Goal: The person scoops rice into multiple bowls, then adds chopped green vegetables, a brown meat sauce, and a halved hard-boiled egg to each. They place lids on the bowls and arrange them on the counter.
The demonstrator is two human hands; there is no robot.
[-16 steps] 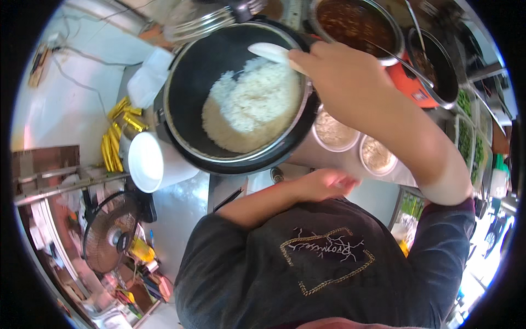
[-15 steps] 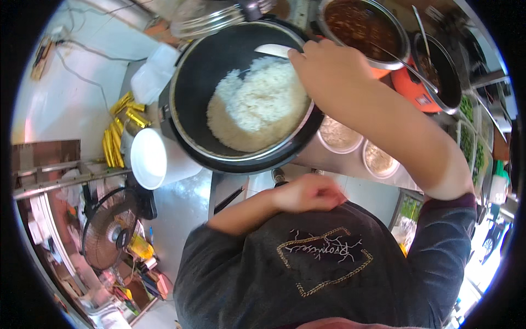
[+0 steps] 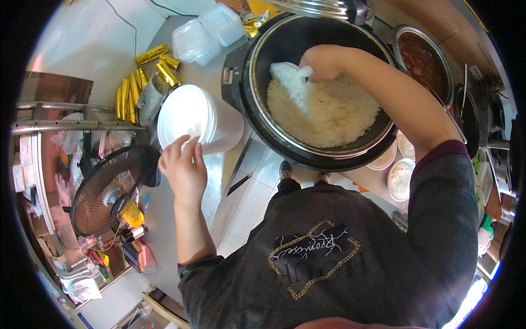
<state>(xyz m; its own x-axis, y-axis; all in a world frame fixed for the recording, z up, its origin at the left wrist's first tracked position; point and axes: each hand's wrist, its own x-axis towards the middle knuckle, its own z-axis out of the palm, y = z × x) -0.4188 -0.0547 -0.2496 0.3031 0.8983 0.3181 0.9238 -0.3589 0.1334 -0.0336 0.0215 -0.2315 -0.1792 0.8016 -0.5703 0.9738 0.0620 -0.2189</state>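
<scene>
Rice (image 3: 334, 118), upper centre, seems mid-scoop; right hand (image 3: 323, 63) grips paddle (image 3: 305, 72); left hand (image 3: 184, 167), fingers parted, touches tub (image 3: 226, 129). Next move wants a pinch.

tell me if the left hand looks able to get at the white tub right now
Most likely yes: the left hand is at the near rim of the white tub, and nothing visible stands between them. Whether it touches the rim is hard to tell.

You've script lettering (image 3: 313, 247) across your sweatshirt (image 3: 372, 263); label (image 3: 228, 75) nr L edge of cooker (image 3: 315, 163), unreadable; dark chars (image 3: 37, 75) nr top edge, brown box (image 3: 57, 90).
</scene>
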